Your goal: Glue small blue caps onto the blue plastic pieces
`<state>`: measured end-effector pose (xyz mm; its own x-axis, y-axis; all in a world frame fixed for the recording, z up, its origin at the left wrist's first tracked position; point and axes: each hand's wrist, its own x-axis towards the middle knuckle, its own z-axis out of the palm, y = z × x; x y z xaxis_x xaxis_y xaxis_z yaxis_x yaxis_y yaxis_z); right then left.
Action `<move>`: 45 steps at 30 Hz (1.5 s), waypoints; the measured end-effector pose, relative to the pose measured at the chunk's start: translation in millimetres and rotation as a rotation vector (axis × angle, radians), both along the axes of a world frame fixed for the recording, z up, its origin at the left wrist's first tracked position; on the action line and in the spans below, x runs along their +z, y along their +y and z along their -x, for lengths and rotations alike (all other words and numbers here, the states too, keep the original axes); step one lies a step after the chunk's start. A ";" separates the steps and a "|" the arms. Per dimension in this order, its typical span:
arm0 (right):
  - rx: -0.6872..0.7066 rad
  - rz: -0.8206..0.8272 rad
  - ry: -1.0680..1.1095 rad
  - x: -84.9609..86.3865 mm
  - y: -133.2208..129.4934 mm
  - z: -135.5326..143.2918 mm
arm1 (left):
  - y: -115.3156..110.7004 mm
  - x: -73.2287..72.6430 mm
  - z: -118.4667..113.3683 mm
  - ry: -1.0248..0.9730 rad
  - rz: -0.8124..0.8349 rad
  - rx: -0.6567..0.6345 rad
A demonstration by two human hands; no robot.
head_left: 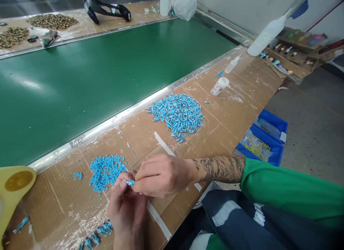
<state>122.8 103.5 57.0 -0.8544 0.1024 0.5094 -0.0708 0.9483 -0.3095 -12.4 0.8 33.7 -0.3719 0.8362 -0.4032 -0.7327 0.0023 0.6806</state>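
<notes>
- Blue small part [130,182] sits pinched between fingertips of both hands, just above the cardboard-covered bench [231,110], near its front edge.
- Left hand [126,203] comes up from below, thumb and fingers closed round the part's lower end; right hand [158,174] reaches across from the right w/ thumb and forefinger pressed on its top.
- Step in hand, as I judge it: joining two tiny blue pieces (can't tell if a ring is already seated, too small).
- Pile of blue rings [106,169] lies just beside the hands, to the left; bigger heap of blue-and-silver pieces [178,113] farther back, well apart.
- A few more blue pieces [98,237] lie near the bench edge, by the left wrist.
- Next move prob. calls for a steady push along the part's axis, grip kept tight so it doesn't slip.
- Green conveyor belt [94,78] runs behind; white bottle [219,85] lies on its side at the far right.
</notes>
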 end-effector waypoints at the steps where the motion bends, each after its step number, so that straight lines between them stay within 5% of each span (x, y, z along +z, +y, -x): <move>1: 0.009 -0.002 0.001 0.3 0.8 0.0 | 0.1 0.2 0.2 -0.002 0.003 0.004; 23: 0.034 -0.034 -0.019 4.5 3.5 -0.5 | -0.5 -0.1 3.9 -0.168 -0.017 -0.177; 45: 0.057 0.160 -0.017 -9.3 4.0 -1.7 | -2.1 -3.8 1.6 -0.323 0.015 -0.141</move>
<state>124.5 107.5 47.7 -0.8694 0.1322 0.4761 -0.1166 0.8814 -0.4578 -13.9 -1.3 29.9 -0.1047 0.8634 -0.4935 -0.9019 0.1266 0.4129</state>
